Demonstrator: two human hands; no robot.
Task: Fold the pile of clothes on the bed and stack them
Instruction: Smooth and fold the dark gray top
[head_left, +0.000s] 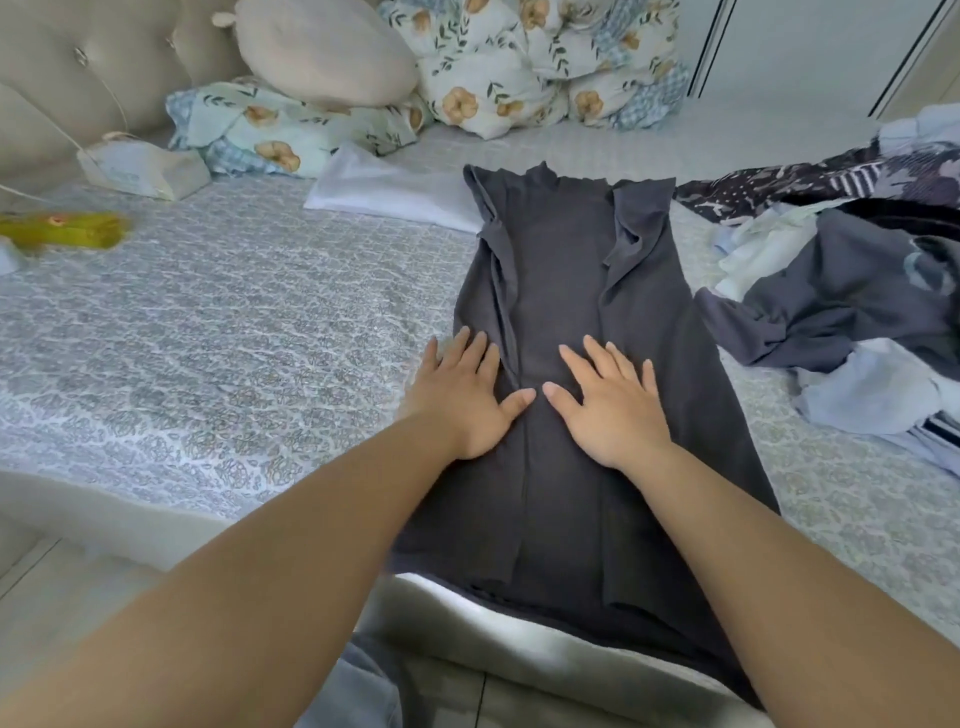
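Dark garment lies lengthwise on the bed; left hand and right hand press it flat-fingered.

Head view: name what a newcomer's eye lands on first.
The dark grey garment laid lengthwise down the middle of the bed, its sides folded in. The left hand and right hand press flat on it, side by side. To the right lies a heap of unfolded clothes.
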